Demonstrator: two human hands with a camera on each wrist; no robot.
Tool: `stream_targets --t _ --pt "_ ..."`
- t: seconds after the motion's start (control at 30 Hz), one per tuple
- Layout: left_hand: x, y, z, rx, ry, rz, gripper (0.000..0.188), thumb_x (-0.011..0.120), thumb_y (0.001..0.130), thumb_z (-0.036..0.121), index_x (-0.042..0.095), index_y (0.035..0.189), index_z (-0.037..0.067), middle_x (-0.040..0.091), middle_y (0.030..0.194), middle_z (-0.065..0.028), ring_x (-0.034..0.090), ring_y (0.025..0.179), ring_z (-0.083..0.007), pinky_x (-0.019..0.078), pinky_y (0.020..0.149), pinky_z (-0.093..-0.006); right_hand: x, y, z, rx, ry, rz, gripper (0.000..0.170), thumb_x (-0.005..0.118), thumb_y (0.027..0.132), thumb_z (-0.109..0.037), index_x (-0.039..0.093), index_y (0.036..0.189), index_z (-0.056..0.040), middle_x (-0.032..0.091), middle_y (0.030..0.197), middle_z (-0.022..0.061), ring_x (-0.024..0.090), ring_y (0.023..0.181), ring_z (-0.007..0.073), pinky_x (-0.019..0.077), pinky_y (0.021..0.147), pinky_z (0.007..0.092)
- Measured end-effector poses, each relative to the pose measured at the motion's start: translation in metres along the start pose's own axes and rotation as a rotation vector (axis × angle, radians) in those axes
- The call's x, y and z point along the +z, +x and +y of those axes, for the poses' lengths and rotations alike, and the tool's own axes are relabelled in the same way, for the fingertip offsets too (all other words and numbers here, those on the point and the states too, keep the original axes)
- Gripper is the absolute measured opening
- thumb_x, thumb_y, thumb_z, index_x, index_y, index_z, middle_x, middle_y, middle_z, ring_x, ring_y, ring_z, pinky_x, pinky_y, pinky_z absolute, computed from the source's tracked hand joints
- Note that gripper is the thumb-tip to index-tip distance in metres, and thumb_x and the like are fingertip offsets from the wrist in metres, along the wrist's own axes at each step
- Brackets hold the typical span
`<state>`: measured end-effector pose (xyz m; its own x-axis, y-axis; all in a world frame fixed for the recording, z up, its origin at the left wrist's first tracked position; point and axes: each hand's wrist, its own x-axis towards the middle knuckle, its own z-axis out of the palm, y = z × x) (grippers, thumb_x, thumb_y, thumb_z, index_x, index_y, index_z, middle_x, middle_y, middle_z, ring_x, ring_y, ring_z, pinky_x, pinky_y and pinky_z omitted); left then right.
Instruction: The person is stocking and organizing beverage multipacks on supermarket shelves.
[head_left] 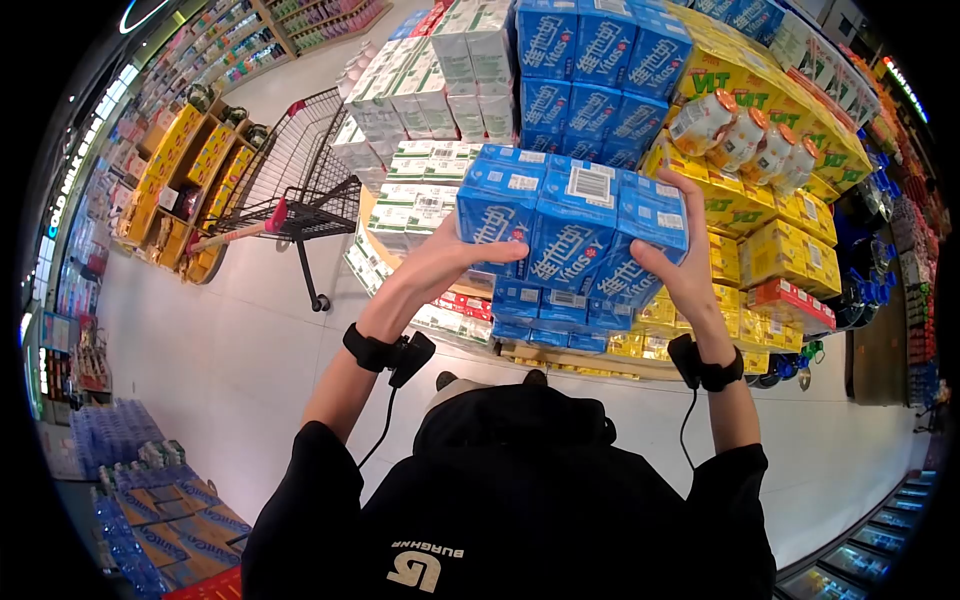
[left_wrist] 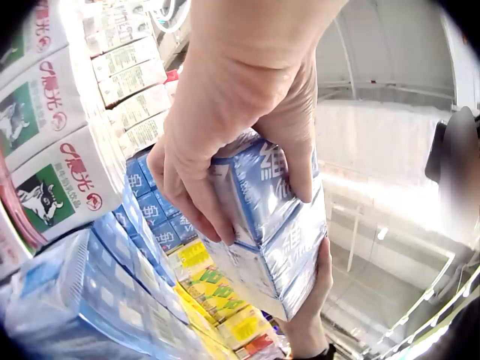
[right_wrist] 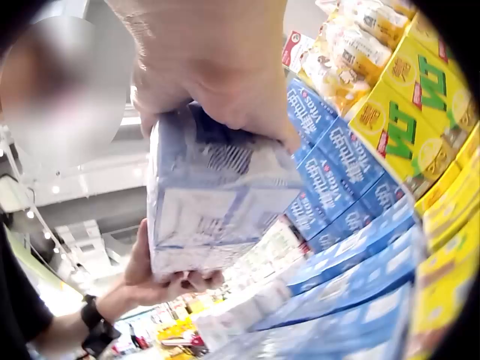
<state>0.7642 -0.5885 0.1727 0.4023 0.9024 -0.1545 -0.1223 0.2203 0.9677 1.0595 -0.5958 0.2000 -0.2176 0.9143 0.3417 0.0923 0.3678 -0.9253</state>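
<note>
a squared, brick-like blue pack (head_left: pixel 575 225) of cartons is held between both hands over the front of a display, its clear plastic film glossy and creased so that light breaks into streaks along the edges. the left hand (head_left: pixel 440 255) grips one end, thumb laid flat across the printed front and fingers bent round the far side, as the left wrist view shows; the right hand (head_left: pixel 690 270) clasps the opposite end, thumb on the front, fingers wrapped along the outer side. a barcode label shows on the top face. behind rises a stack of blue cartons (head_left: pixel 590 100), crisp rectangular blocks in the same shiny wrapping. to the left sit smooth white cartons (head_left: pixel 425 190) with green print; to the right, yellow cartons (head_left: pixel 790 255) form blocky steps, with rounded, clear-wrapped bottles (head_left: pixel 698 122) under orange caps leaning along them. a shopping cart (head_left: pixel 300 170) of thin dark wire mesh stands farther left on the smooth, pale floor (head_left: pixel 200 345). each wrist wears a black strap (head_left: pixel 370 350) carrying a small hard-edged device, and the person's soft, matte black top (head_left: pixel 530 490) bears pale lettering.
</note>
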Motion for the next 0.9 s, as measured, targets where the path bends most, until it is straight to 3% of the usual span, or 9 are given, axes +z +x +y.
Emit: stream_targets --t 0.1,0.13,0.23,0.53,0.67,0.77,0.87,0.9 --pt "0.003 0.016 -0.002 0.063 0.19 -0.019 0.106 0.092 0.068 0.023 0.029 0.15 -0.001 0.05 0.14 -0.0198 0.05 0.13 -0.0303 0.0393 0.112 -0.0434 -0.027 0.004 0.006 -0.093 -0.271 -0.14 0.096 0.088 0.072 -0.029 0.032 0.147 -0.0107 0.048 0.132 0.0155 0.053 0.122 0.0264 0.0445 0.103 0.0392" --pt "0.0 0.024 -0.009 0.054 0.195 -0.033 0.121 0.095 0.062 0.028 0.02 0.153 -0.001 0.045 0.143 -0.0225 0.046 0.135 -0.0336 0.035 0.115 -0.0451 -0.032 0.002 0.013 -0.046 -0.238 -0.152 0.103 0.09 0.068 -0.031 0.031 0.15 -0.0124 0.047 0.135 0.0163 0.052 0.125 0.0286 0.043 0.104 0.0404" --pt "0.007 0.034 -0.016 0.082 0.219 -0.065 0.122 0.096 0.06 0.03 0.022 0.152 -0.002 0.045 0.142 -0.0238 0.044 0.136 -0.034 0.0333 0.116 -0.0458 -0.046 -0.002 0.017 -0.005 -0.312 -0.169 0.105 0.093 0.065 -0.032 0.033 0.149 -0.0117 0.048 0.136 0.0162 0.051 0.127 0.0288 0.0421 0.106 0.0409" --pt "0.033 0.051 -0.025 0.131 0.381 -0.142 0.116 0.095 0.062 0.03 0.025 0.148 -0.006 0.048 0.14 -0.0222 0.046 0.133 -0.0276 0.0352 0.113 -0.0372 -0.078 -0.012 0.027 0.052 -0.349 -0.236 0.11 0.095 0.063 -0.035 0.034 0.15 -0.008 0.051 0.134 0.0162 0.052 0.126 0.0268 0.0424 0.107 0.0406" --pt "0.029 0.062 -0.039 0.222 0.515 -0.139 0.115 0.095 0.061 0.032 0.027 0.147 -0.005 0.054 0.133 -0.0235 0.052 0.127 -0.0298 0.0377 0.111 -0.0381 -0.081 -0.017 0.029 0.013 -0.43 -0.25 0.107 0.094 0.063 -0.036 0.036 0.148 -0.0064 0.052 0.134 0.0159 0.052 0.127 0.0291 0.0412 0.108 0.0422" --pt "0.023 0.065 -0.036 0.419 0.903 -0.134 0.11 0.095 0.061 0.031 0.031 0.144 -0.002 0.055 0.131 -0.0231 0.053 0.126 -0.0331 0.0403 0.11 -0.04 -0.08 -0.014 0.021 -0.026 -0.578 -0.283 0.104 0.092 0.063 -0.036 0.038 0.146 -0.0055 0.052 0.134 0.0167 0.052 0.126 0.0317 0.0405 0.107 0.0434" --pt "0.029 0.053 -0.016 0.226 0.761 -0.097 0.102 0.093 0.062 0.031 0.036 0.14 0.0 0.054 0.131 -0.0223 0.052 0.126 -0.0352 0.0428 0.107 -0.0422 -0.073 -0.007 -0.001 -0.02 -0.741 -0.377 0.099 0.091 0.064 -0.033 0.04 0.144 -0.005 0.052 0.132 0.0186 0.051 0.125 0.0357 0.0401 0.107 0.0437" --pt "0.031 0.052 -0.008 0.295 0.779 -0.1 0.1 0.093 0.062 0.03 0.037 0.141 0.002 0.053 0.133 -0.0213 0.052 0.127 -0.0351 0.043 0.107 -0.0425 -0.07 -0.004 -0.01 -0.016 -0.826 -0.418 0.098 0.09 0.064 -0.03 0.04 0.144 -0.0051 0.051 0.133 0.0192 0.051 0.124 0.0369 0.04 0.107 0.0436"
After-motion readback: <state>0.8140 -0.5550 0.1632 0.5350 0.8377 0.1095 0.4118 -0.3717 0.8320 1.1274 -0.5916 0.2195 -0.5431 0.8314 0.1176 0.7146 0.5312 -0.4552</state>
